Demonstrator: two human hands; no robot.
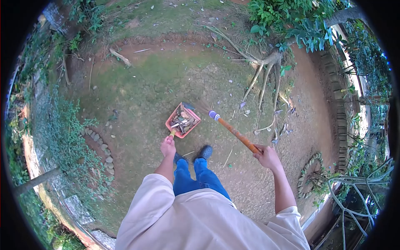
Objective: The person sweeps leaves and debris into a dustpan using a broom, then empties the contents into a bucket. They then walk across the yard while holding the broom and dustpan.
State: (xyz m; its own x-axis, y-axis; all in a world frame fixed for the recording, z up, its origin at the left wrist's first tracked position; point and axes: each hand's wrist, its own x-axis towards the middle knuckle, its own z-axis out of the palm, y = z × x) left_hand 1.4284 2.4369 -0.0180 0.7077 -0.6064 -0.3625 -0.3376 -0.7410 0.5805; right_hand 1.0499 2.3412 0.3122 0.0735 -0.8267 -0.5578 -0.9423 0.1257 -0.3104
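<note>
My left hand is closed round the yellowish handle of a red-orange dustpan. Dry leaves and bits of debris fill the pan, with a dark leaf at its far edge. In my right hand is the end of a broom with an orange-brown stick and a purple-and-white binding. Its thin bristles reach toward the open side of the dustpan, close beside the leaves.
Exposed tree roots spread over the ground ahead on the right, with scattered leaves near them. Stone rings border plants on the left and right. A brick edging runs along the right. My shoes stand just behind the dustpan.
</note>
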